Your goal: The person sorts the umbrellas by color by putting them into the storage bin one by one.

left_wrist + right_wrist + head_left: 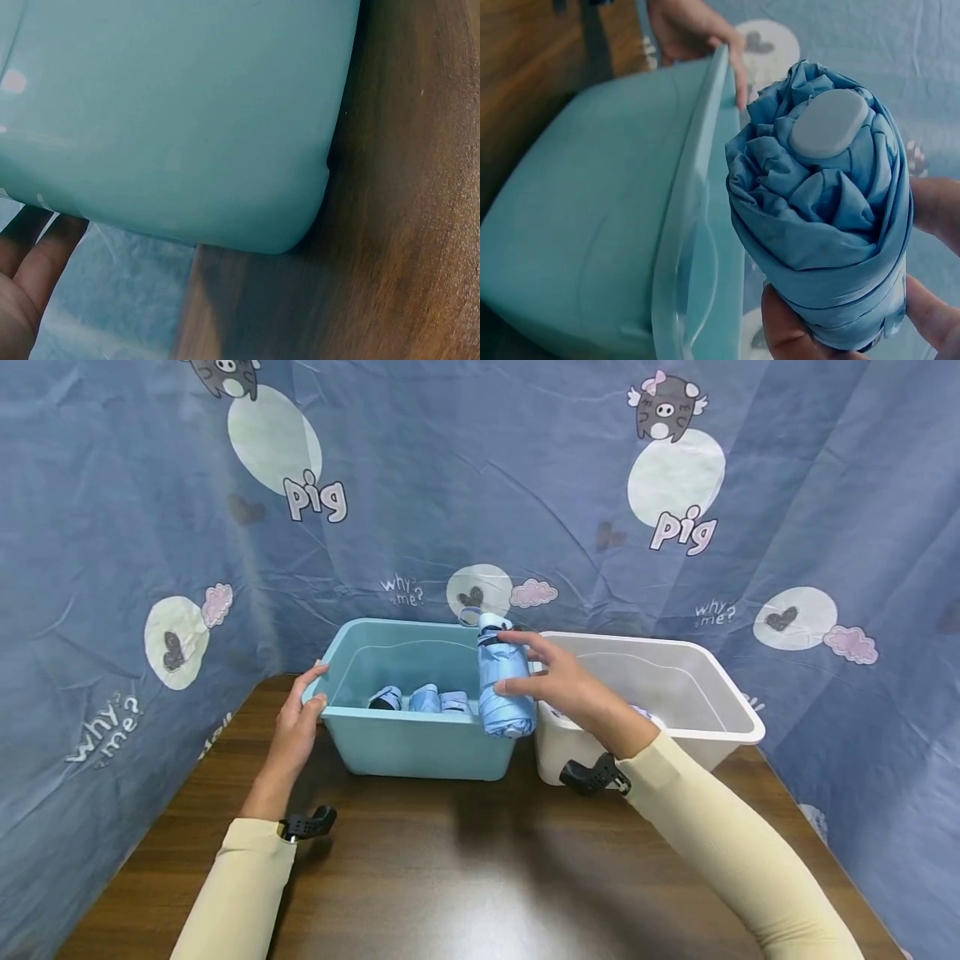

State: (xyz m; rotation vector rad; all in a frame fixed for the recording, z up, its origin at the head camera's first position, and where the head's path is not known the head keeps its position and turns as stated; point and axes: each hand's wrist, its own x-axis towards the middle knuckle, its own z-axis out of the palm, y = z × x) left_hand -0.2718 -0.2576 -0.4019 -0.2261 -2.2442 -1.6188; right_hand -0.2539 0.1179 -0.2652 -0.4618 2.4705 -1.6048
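Note:
My right hand (558, 685) holds a folded light-blue umbrella (504, 681) between thumb and fingers. The umbrella is upright above the right end of the teal bin (420, 743). In the right wrist view its gathered cloth and pale oval end cap (829, 124) face the camera. At the bin's left end my left hand (296, 718) grips the rim, thumb at the front corner and fingers along the side. Several rolled light-blue bundles (425, 699) lie inside the teal bin, partly hidden by its front wall.
A white bin (720, 737) stands right of the teal one, with a little of its patterned contents showing behind my right forearm. Both bins rest on a brown wooden table (420, 860). A blue printed cloth (465, 460) hangs behind them.

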